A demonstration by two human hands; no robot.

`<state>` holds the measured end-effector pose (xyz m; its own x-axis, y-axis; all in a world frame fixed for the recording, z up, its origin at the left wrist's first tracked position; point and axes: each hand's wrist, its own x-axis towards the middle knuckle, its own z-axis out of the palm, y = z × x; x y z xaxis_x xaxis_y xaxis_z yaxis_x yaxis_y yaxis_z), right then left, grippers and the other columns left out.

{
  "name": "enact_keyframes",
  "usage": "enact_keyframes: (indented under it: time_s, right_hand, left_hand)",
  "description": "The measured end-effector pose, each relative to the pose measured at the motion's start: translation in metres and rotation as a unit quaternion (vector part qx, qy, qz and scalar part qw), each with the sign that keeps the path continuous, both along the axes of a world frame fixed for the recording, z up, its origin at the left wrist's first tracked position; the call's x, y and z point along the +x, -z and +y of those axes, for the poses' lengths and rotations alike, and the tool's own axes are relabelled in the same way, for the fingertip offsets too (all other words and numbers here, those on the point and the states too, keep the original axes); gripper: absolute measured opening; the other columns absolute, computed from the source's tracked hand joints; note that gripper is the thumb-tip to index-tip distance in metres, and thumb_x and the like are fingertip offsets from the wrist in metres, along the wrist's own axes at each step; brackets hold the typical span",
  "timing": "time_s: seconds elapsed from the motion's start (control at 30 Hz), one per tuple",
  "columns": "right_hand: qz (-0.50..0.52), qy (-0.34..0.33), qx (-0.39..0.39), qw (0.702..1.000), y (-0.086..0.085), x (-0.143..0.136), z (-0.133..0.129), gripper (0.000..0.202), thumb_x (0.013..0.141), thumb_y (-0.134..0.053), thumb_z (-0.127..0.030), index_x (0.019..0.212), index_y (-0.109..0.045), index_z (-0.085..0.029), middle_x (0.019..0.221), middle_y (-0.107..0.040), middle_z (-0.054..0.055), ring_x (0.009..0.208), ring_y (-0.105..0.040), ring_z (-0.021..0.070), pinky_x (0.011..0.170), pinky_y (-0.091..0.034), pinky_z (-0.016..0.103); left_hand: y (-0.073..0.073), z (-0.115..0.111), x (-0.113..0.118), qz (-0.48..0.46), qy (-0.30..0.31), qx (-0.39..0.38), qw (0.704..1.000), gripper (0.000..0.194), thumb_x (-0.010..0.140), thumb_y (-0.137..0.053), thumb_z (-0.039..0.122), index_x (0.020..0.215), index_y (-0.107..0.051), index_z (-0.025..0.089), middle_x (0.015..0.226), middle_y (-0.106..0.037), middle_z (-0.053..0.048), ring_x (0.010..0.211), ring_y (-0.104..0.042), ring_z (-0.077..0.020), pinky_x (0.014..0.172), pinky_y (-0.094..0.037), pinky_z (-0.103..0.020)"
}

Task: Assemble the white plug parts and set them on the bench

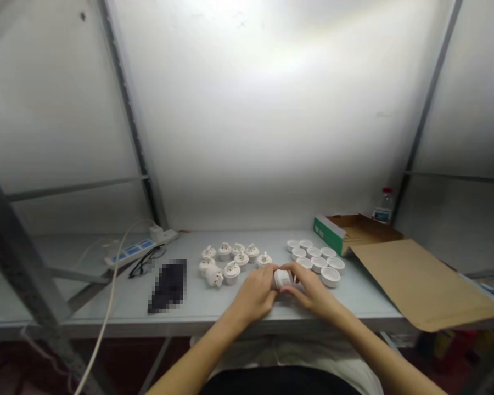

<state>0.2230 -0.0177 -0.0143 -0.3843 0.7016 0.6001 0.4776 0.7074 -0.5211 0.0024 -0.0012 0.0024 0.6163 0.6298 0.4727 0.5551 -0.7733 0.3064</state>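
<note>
My left hand and my right hand meet near the front middle of the grey table, both closed around one small white round plastic part. Just behind my left hand lie several white plug-like parts with metal pins, some upright, one tipped over. Behind my right hand stand several white shallow round caps, open side up.
A power strip with a white cable, black glasses and a blurred dark object lie at the left. An open cardboard box with a long flap and a small bottle are at the right. Metal frame posts flank the table.
</note>
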Motion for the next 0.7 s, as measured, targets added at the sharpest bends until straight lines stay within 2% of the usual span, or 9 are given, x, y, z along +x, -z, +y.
enact_keyframes:
  time_s: [0.2, 0.43, 0.7]
  right_hand:
    - [0.003, -0.006, 0.006, 1.0, -0.0004, 0.0006, 0.0002, 0.031, 0.1, -0.065, -0.033, 0.13, -0.06, -0.024, 0.114, -0.067, 0.008, 0.098, -0.063, 0.0253, 0.086, -0.051, 0.037]
    - [-0.003, 0.028, -0.037, 0.999, -0.0006, -0.0015, 0.0005, 0.023, 0.1, -0.064, -0.038, 0.115, -0.063, -0.02, 0.092, -0.069, 0.004, 0.079, -0.061, 0.0206, 0.074, -0.045, 0.032]
    - [-0.009, 0.058, -0.055, 0.997, -0.0015, -0.0025, -0.0011, 0.021, 0.102, -0.062, -0.041, 0.107, -0.064, -0.02, 0.081, -0.066, 0.002, 0.071, -0.059, 0.0202, 0.066, -0.038, 0.031]
  left_hand:
    - [0.0015, 0.0006, -0.0007, 0.007, -0.01, -0.008, 1.0, 0.04, 0.087, -0.058, 0.011, 0.125, -0.051, 0.019, 0.119, -0.066, -0.011, 0.111, -0.064, -0.0314, 0.094, -0.05, -0.044]
    - [-0.003, -0.0022, -0.0014, 0.01, 0.0, -0.034, 0.999, 0.035, 0.09, -0.064, 0.018, 0.123, -0.055, 0.023, 0.117, -0.068, -0.008, 0.107, -0.064, -0.029, 0.092, -0.049, -0.04]
    - [-0.0037, -0.0029, -0.0006, 0.008, 0.006, -0.035, 0.999, 0.032, 0.09, -0.067, 0.021, 0.12, -0.056, 0.023, 0.116, -0.069, -0.007, 0.107, -0.064, -0.0289, 0.092, -0.049, -0.039]
